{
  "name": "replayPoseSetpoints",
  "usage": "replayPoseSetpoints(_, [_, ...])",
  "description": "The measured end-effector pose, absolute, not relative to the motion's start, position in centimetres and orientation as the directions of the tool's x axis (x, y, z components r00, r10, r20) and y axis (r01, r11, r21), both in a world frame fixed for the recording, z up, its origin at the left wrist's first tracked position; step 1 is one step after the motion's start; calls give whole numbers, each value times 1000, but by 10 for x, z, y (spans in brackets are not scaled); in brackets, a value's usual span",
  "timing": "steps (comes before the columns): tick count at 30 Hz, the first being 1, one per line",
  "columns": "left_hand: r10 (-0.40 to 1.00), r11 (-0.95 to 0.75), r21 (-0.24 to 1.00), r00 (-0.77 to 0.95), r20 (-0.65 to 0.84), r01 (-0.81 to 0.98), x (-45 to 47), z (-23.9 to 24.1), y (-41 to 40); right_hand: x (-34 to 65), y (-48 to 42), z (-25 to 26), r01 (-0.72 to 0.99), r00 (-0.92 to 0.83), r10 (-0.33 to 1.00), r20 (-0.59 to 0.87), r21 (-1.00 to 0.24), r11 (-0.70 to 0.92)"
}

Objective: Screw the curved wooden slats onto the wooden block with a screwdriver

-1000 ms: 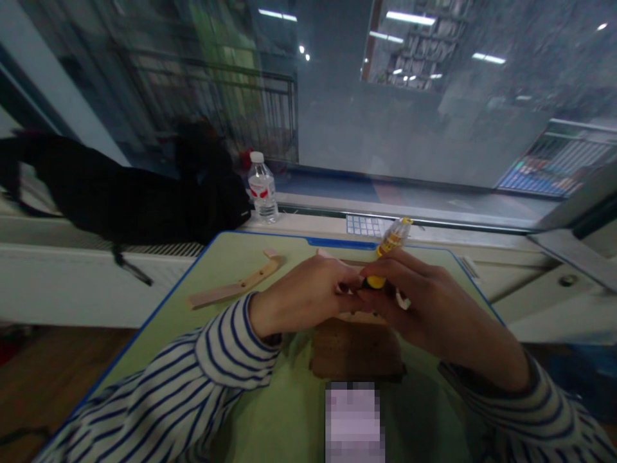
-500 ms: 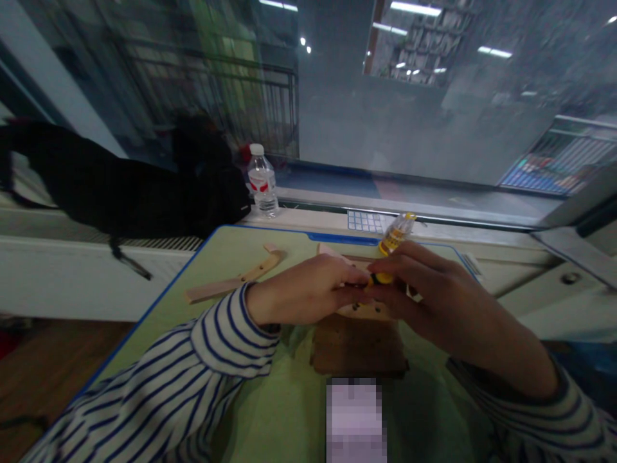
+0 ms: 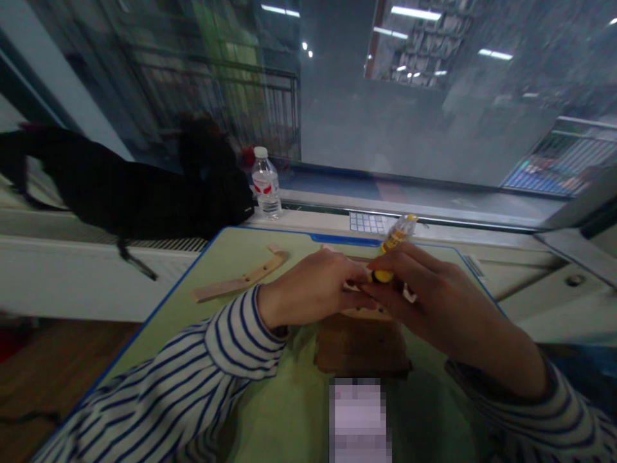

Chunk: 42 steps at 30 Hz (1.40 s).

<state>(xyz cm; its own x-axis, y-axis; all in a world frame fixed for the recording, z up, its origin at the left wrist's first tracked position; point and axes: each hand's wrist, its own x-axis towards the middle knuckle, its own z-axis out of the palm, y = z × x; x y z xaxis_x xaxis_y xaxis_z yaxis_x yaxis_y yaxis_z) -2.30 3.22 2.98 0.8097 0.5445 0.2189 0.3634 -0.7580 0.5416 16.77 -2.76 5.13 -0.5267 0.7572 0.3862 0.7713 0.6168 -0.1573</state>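
Observation:
Pinched in the fingers of my right hand is a small yellow-and-black tool handle, like that of a short screwdriver; its working end is out of sight. The fingertips of my left hand are closed against its left side, and whatever they grip is hidden. Under both hands lies a pale wooden piece with dark holes, mostly covered. Nearer to me sits a dark brown block. Another pale wooden part, long and angled with holes, rests left of my left hand.
A green table with a blue rim carries the work. Behind it, a water bottle and a clear, yellow-labelled container stand by the window. A black bag lies at left. A blurred pale rectangle is closest to me.
The whole view has shifted slightly. My left hand is tilted a little further over the wooden piece, covering more of it. Both hands stay closed around the yellow-and-black handle area.

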Motion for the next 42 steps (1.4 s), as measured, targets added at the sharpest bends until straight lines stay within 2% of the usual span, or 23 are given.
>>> replayPoseSetpoints(6, [524,-767,551,817,242,329,-23,25,35,172,-30,55,690,-597,718,356,-228,687])
replayPoseSetpoints(19, [441,-758,602,878,188,252,-25,31,35,164,-26,48,774,-524,724,448,-102,624])
replayPoseSetpoints(24, [511,-774,540,830,224,330,-22,27,34,164,-24,47,787,-506,745,435,-122,605])
replayPoseSetpoints(32, [606,-759,453,760,232,467,-21,22,35,166,-23,46,826,-484,764,427,-64,560])
replayPoseSetpoints(38, [580,-769,477,778,242,424,-22,22,34,172,-23,48,754,-543,721,431,-127,644])
replayPoseSetpoints(42, [642,-714,521,735,219,468,-20,24,30,170,-22,47,743,-539,716,443,-149,652])
